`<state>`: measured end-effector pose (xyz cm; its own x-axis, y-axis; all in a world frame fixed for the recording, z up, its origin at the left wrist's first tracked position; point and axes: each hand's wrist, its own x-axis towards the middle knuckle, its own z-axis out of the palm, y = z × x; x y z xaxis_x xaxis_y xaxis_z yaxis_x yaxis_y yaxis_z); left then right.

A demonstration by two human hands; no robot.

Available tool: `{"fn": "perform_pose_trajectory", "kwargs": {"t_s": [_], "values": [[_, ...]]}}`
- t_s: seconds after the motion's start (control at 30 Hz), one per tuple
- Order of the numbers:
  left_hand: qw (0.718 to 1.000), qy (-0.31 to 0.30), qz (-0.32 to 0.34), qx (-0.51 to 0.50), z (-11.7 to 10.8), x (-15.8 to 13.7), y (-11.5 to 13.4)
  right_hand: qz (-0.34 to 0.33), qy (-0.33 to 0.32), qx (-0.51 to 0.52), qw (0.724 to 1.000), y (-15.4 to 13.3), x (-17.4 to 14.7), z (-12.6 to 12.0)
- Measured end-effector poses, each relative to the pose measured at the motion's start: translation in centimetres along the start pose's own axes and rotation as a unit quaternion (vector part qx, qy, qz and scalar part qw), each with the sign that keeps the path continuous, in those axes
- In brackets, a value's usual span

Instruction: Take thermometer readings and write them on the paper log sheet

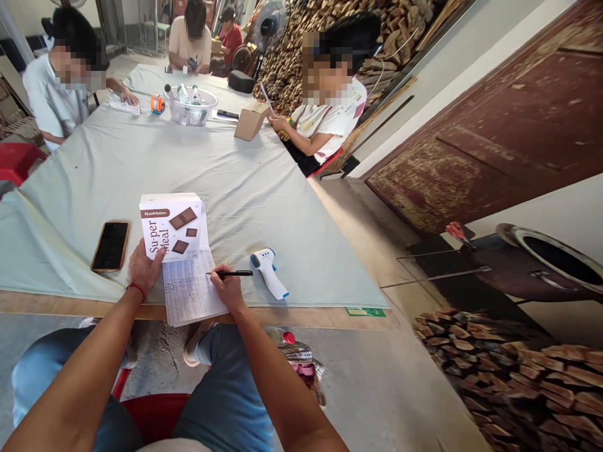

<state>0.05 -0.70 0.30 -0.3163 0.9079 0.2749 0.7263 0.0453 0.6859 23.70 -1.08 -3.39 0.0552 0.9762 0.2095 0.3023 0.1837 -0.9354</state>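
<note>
My left hand (145,270) grips the lower edge of a white box (162,220) printed "NutriMotion Su-per Meal", with brown chocolate pieces pictured on it. The box stands tilted on the table over the top part of a sheet of paper (188,289) filled with handwriting. In my right hand (227,287) is a black pen (238,273), its tip at the paper's written area. The paper's lower end hangs past the table's front edge. Right of that hand lies a white and blue infrared thermometer (270,272). A dark-screened phone (111,246) lies left of the box.
A pale cloth (226,169) covers the table. Farther back are a clear plastic basket (193,110) with bottles, an orange tape roll (157,104) and a cardboard box (251,120). Several people sit around the table. Stacked firewood (527,383) lies on the floor at right.
</note>
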Motion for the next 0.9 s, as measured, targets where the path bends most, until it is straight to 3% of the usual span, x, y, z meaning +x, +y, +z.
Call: {"fn": "perform_pose_trajectory", "kwargs": {"t_s": [0.9], "values": [[1.0,-0.001,-0.005,-0.004,-0.04,-0.03,0.15,-0.008,0.008,0.002,1.0,0.24,0.09,-0.37]]}}
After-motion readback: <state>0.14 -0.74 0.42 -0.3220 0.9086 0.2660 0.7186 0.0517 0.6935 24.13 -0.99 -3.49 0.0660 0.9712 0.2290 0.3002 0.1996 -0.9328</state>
